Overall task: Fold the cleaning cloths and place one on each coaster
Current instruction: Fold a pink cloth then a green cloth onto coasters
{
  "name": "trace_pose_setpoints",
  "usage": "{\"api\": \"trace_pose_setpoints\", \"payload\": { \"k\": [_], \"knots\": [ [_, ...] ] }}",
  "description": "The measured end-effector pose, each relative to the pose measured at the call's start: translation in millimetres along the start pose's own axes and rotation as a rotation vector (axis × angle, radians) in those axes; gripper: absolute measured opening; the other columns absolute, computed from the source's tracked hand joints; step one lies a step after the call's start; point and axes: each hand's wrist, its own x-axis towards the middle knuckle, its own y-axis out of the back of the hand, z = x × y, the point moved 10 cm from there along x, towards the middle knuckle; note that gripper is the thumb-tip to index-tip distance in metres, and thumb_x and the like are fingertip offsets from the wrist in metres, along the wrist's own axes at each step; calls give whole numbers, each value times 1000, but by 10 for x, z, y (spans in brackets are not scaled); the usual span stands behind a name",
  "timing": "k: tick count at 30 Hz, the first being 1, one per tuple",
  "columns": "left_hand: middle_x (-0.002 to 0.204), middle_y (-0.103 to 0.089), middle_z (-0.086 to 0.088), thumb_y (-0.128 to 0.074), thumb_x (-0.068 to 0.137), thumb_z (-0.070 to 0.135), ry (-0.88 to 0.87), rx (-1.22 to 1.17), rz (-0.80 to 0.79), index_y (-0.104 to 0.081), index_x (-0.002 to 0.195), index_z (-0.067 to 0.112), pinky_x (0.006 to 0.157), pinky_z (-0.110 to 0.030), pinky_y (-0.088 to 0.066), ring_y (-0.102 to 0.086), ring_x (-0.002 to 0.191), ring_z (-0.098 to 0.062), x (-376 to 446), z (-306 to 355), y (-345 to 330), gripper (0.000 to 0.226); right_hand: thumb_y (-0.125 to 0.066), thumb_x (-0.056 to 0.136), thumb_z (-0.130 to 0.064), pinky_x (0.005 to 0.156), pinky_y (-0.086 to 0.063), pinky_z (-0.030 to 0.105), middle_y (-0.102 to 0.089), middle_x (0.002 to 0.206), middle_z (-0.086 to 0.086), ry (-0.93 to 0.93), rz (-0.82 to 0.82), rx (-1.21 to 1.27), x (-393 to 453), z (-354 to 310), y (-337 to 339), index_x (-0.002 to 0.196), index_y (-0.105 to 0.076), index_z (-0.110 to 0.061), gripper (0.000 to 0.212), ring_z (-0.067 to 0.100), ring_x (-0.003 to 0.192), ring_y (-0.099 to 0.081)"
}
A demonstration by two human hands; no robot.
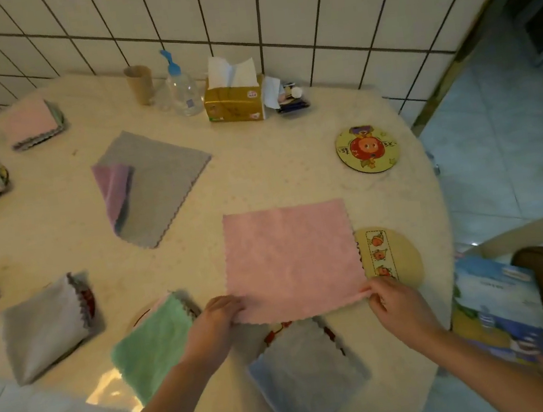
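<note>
— Nearest us, what lies at the bench [287, 176] edge?

— Below the arms, a folded grey-blue cloth [305, 370] covers a coaster whose red pattern peeks out at its far edge. Just left of it a folded green cloth [150, 343] sits on another coaster, of which only a rim shows.

— And the hands?

— Both are clamped on the near edge of the pink cloth [291, 258]: the left hand [214, 320] pinches the near left corner, the right hand [393, 304] the near right corner. Spread flat like that, with both corners taken, I'd judge it is about to be folded away from the person.

— Where does that cloth lie?

— Flat on the bench, its right edge overlapping a yellow coaster [394, 255]. A round cartoon coaster [367, 147] further back is bare, so I'd say at least these two remain to be served.

— Any cloth left over?

— One grey cloth [160, 182] lies unfolded mid-bench, a corner flipped to show its lilac side. At the left, more folded cloths rest on coasters, pink and grey ones.

— Containers?

— Against the tiled wall: a gold tissue box [236, 103] with white tissues sticking up, a clear pump bottle [182, 89] that looks nearly empty, and a brown paper cup [140, 84] whose contents I cannot tell.
</note>
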Motion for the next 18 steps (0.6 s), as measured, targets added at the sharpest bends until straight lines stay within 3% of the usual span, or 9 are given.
{"api": "trace_pose_setpoints", "payload": {
  "k": [6,8,10,12,15,18],
  "knots": [
    [72,-70,13,-67,81,0,365,-497,119,-71,80,24,62,-14,-42,-62,70,-2,325,-362,310,25,-64,82,-5,67,-54,29,-66,84,-15,-198,233,377,346,175,347,89,-67,-19,17,8,74,-63],
    [57,-65,12,-67,82,-1,456,-728,203,-71,69,19,60,-17,-44,-58,61,-3,472,-440,374,24,-63,85,-9,68,-52,26,-68,84,-11,-304,261,508,523,236,377,91,-67,-21,15,8,78,-64],
    [59,-62,3,-68,83,2,569,-920,255,-70,62,16,65,-31,-49,-57,66,-17,610,-566,340,25,-63,86,-14,67,-50,18,-69,86,-8,-358,284,609,732,269,393,92,-67,-21,9,6,82,-64],
    [69,-62,-6,-68,85,6,634,-1009,270,-69,69,10,69,-39,-47,-55,71,-20,761,-656,277,16,-64,87,-16,66,-50,16,-70,87,-4,-408,281,719,963,310,354,95,-68,-17,9,9,83,-65],
    [70,-56,-8,-67,87,16,659,-999,286,-66,76,6,63,-36,-37,-48,68,-20,1020,-743,233,15,-64,87,-14,70,-54,27,-70,88,0,-497,260,854,1269,416,202,90,-68,-17,6,16,83,-67],
    [64,-56,-3,-66,87,21,702,-936,309,-67,73,8,57,-30,-36,-47,60,-18,1201,-810,191,19,-64,87,-15,67,-51,25,-69,85,-3,-519,262,810,1465,543,116,86,-66,-21,7,14,82,-65]
  ]
}}
